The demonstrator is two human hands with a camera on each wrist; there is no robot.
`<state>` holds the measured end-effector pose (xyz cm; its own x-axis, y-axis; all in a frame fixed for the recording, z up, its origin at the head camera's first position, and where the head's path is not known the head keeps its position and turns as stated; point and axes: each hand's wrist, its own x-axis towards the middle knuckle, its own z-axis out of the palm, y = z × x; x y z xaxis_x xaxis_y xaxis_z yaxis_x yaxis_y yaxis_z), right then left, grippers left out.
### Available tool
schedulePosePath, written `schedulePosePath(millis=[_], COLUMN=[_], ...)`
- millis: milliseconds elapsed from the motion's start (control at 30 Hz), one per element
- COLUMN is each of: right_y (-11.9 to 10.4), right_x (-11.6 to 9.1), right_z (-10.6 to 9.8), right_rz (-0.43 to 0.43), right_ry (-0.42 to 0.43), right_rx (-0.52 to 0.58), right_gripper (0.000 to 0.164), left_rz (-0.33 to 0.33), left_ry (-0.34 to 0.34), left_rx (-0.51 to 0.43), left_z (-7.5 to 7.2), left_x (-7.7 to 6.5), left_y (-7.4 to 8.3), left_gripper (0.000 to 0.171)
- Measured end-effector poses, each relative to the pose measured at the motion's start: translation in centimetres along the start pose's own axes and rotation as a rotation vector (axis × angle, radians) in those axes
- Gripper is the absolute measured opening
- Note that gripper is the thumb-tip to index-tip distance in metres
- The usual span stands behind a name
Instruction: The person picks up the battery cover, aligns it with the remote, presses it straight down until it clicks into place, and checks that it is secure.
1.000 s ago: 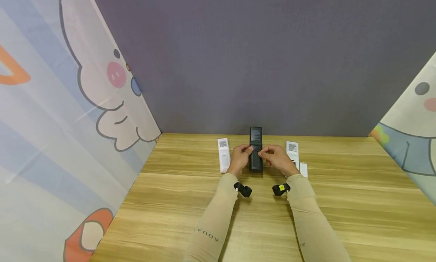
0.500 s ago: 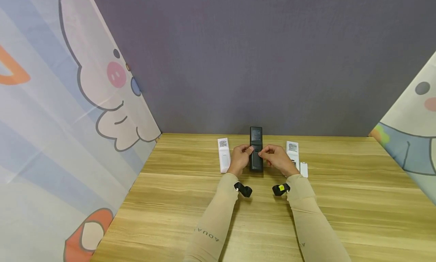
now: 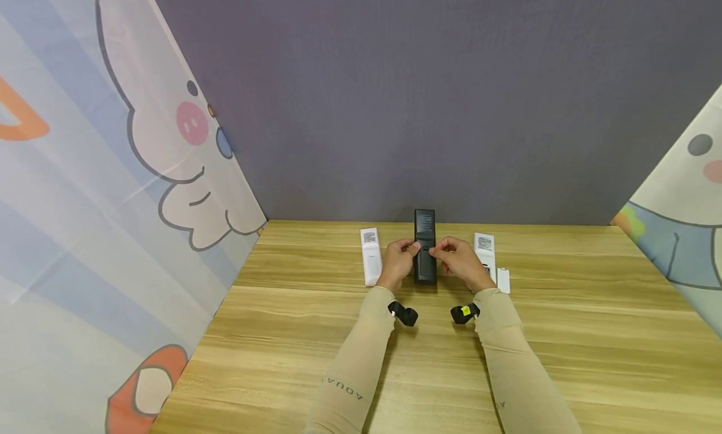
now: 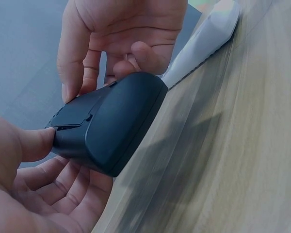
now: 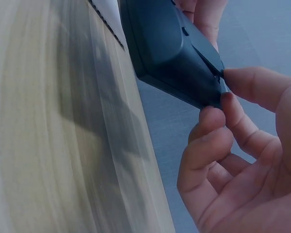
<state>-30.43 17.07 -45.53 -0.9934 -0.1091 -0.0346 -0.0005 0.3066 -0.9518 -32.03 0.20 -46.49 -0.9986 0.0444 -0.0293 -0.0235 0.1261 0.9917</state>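
wood-grained bench runs back to a dark grey wall and stretches broadly to either side. near that back edge, the black remote is raised between both hands, its long axis pointing away from the person, far end toward the wall. left hand grips one side; right hand pinches the other, fingertips nearly together. white remotes lie on both sides.

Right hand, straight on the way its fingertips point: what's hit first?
The black remote control: the right hand is in contact with its near edge. Beyond it, roughly in line, is the left hand, though its exact height against that line is unclear.
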Motion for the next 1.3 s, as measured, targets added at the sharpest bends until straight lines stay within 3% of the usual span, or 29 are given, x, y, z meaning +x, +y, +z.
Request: schedulePosePath(millis=[433, 900, 1300], right_y=[-0.14, 0.29, 0.0], right_x=[-0.07, 0.2, -0.11], right_z=[0.0, -0.12, 0.02], right_rz=[0.021, 0.005, 0.013], right_ry=[0.007, 0.024, 0.035], right_rx=[-0.02, -0.04, -0.052], right_gripper=[0.02, 0.02, 0.021], left_rz=[-0.022, -0.092, -0.084], left_ry=[-0.003, -0.098, -0.133], left_rx=[-0.005, -0.061, -0.084], left_z=[-0.07, -0.4, -0.72], left_x=[0.01, 0.18, 0.19], left_y=[-0.05, 0.38, 0.15], left_gripper=[0.031, 0.039, 0.042])
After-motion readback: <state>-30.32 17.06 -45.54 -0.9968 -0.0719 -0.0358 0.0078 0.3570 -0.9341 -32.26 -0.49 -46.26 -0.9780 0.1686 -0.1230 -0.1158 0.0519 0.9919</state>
